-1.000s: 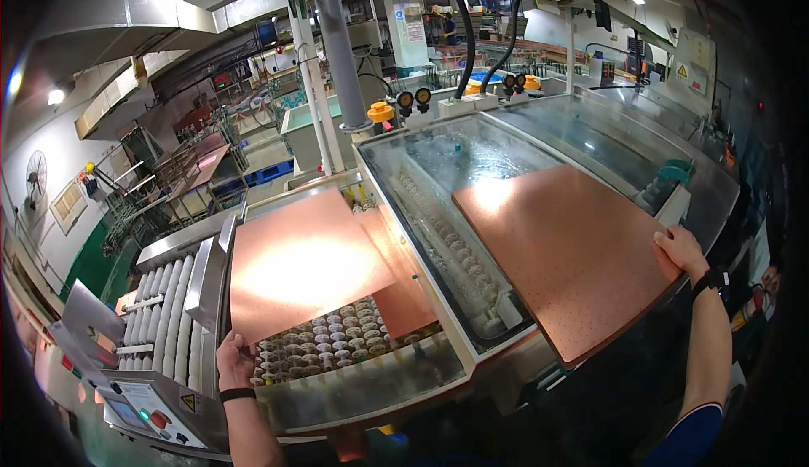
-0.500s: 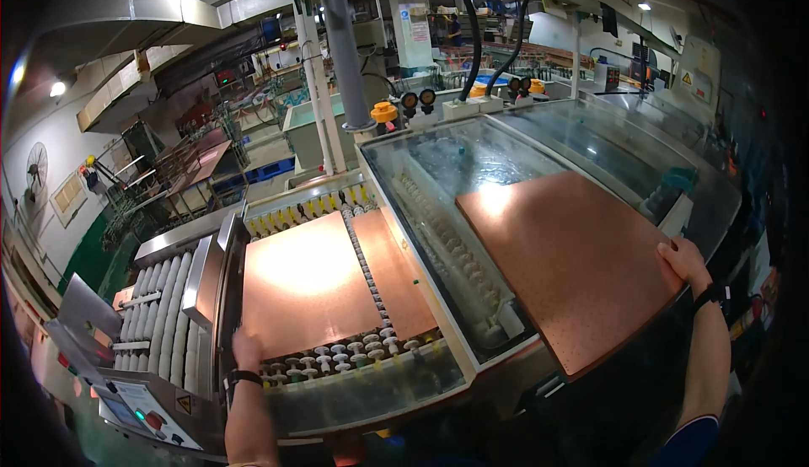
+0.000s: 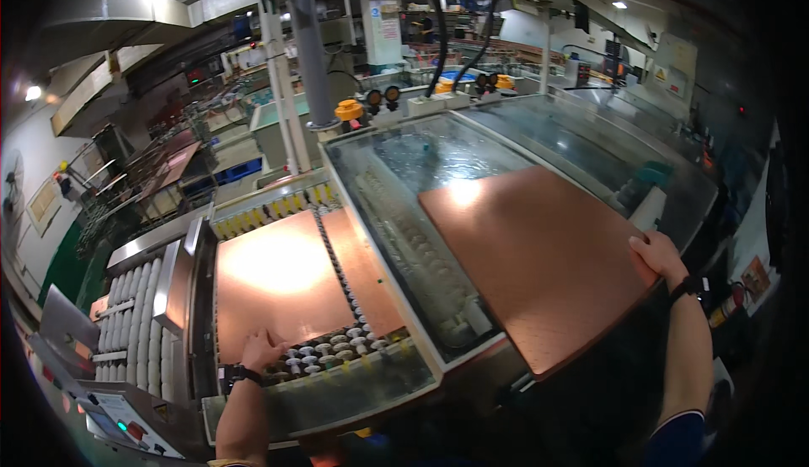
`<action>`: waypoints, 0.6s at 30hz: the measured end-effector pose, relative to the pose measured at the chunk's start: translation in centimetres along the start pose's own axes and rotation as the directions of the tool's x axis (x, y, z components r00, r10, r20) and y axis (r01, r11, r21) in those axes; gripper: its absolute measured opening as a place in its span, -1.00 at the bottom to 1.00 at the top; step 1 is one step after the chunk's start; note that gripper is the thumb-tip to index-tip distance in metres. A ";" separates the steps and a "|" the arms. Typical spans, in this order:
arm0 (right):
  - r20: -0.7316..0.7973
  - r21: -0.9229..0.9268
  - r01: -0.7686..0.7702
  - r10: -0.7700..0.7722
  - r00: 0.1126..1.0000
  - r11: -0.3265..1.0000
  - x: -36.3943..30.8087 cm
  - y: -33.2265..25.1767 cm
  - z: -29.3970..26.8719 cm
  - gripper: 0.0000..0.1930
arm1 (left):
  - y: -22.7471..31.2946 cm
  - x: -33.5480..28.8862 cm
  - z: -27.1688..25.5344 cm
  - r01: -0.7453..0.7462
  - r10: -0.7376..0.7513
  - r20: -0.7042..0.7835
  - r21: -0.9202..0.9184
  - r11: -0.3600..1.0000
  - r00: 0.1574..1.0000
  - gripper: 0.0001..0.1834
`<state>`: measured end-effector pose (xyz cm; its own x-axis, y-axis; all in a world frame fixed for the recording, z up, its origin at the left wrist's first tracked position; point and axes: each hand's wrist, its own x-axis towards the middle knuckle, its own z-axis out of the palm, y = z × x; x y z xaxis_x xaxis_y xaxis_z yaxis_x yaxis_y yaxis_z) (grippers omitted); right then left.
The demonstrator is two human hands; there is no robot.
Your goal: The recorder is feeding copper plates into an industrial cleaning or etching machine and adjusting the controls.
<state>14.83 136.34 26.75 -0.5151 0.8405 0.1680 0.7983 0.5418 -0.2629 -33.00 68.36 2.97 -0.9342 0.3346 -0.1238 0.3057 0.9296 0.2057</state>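
The left grip, a bare hand, is loose and fairly wide: its fingers lie spread on top of a copper sheet at the near edge, and they are not seen to close on anything. The right grip is narrow, holding the right-hand edge of a large copper panel with the thumb toward the top; the fingers beneath are hidden.

The relation that matters most is between the left grip and the copper sheet. The sheet spreads away from the fingertips, mostly ahead of them and to both sides, flat on rows of small rollers. Which of its sides is longer cannot be told through the bent view. The left grip is plainly the nearer one; the right grip is well apart, beyond a clear cover.

A narrower copper strip lies to the right of the sheet, its long axis running away from the person. A gap with rollers showing parts the two, and the strip's far side runs along a pale frame.

The large panel lies to the left of the right grip. Its long axis slants from far left to near right; it rests over the clear cover, and its near corner juts past the cover's edge. To the left of the sheet, beyond a metal housing, stands a bank of long white rollers.
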 end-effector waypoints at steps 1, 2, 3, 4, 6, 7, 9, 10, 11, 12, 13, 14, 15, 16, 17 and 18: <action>0.015 0.009 0.015 -0.015 1.000 1.000 -0.1 -0.5 -0.2 -0.37 | 0.3 -0.5 -0.1 0.016 -0.016 -0.031 0.015 1.000 0.999 -0.25; 0.045 -0.051 -0.027 0.030 0.999 0.998 0.6 0.6 0.4 -0.35 | 3.7 0.2 -1.1 0.015 -0.005 0.122 -0.084 0.996 0.993 -0.25; 0.052 -0.075 0.002 0.002 0.999 0.997 1.1 0.5 0.5 -0.33 | 4.8 -0.5 0.4 -0.120 0.111 -0.103 -0.094 0.988 0.988 -0.27; 0.055 -0.057 0.002 0.001 0.998 0.998 1.1 -0.6 0.5 -0.32 | 5.6 -1.5 1.7 -0.240 0.204 -0.326 -0.074 0.968 0.923 -0.29; 0.077 -0.073 0.004 0.001 0.997 0.997 1.1 -0.7 0.2 -0.31 | 12.9 -3.5 -0.2 -0.425 0.314 -0.347 -0.312 0.850 0.884 -0.31; 0.095 -0.081 -0.019 0.026 0.995 0.997 1.0 -0.7 -0.2 -0.28 | 17.9 -5.9 -2.4 -0.539 0.378 -0.388 -0.520 0.663 0.840 -0.32; 0.080 -0.102 -0.009 0.017 0.997 0.995 0.8 -1.0 -0.5 -0.29 | 25.9 -10.6 -6.0 -0.658 0.531 -0.397 -0.541 0.524 0.749 -0.33; 0.063 -0.115 0.008 -0.001 0.998 0.993 0.6 -0.8 -0.8 -0.29 | 29.1 -12.3 -7.1 -0.717 0.622 -0.403 -0.567 0.406 0.671 -0.31; 0.073 -0.128 0.015 -0.005 0.997 0.992 0.9 -0.6 -1.0 -0.26 | 31.1 -13.5 -7.4 -0.778 0.707 -0.404 -0.531 0.336 0.581 -0.24; 0.084 -0.138 0.026 -0.015 0.996 0.990 1.2 -0.8 -1.1 -0.24 | 33.2 -14.1 -8.0 -0.875 0.796 -0.419 -0.403 0.267 0.436 -0.22; 0.141 -0.131 0.042 -0.023 0.990 0.990 1.0 -1.7 -1.3 -0.22 | 34.9 -15.0 -8.6 -0.925 0.840 -0.421 -0.307 0.222 0.341 -0.25; 0.197 -0.122 0.057 -0.032 0.980 0.991 1.0 -2.5 -1.5 -0.20 | 36.1 -15.8 -9.1 -0.963 0.878 -0.413 -0.207 0.170 0.244 -0.27; 0.182 -0.125 0.043 -0.020 0.983 0.991 1.0 -2.6 -1.3 -0.20 | 36.7 -16.1 -9.4 -0.967 0.880 -0.418 -0.203 0.152 0.226 -0.27; 0.181 -0.104 0.068 -0.048 0.982 0.992 1.2 -2.3 -1.0 -0.15 | 37.3 -16.5 -9.5 -0.982 0.904 -0.393 -0.145 0.121 0.169 -0.36; 0.179 -0.082 0.093 -0.077 0.981 0.992 1.5 -1.7 -0.8 -0.10 | 37.9 -16.8 -9.5 -0.992 0.925 -0.363 -0.086 0.089 0.114 -0.45; 0.163 -0.083 0.077 -0.063 0.985 0.994 1.8 -0.8 -0.7 -0.10 | 38.1 -16.7 -9.5 -0.995 0.926 -0.366 -0.079 0.068 0.093 -0.45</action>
<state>13.47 137.45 27.96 -0.6084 0.7932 0.0266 0.7793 0.6034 -0.1692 -7.47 96.70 22.05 0.1291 0.8354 0.5343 0.9355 -0.2813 0.2138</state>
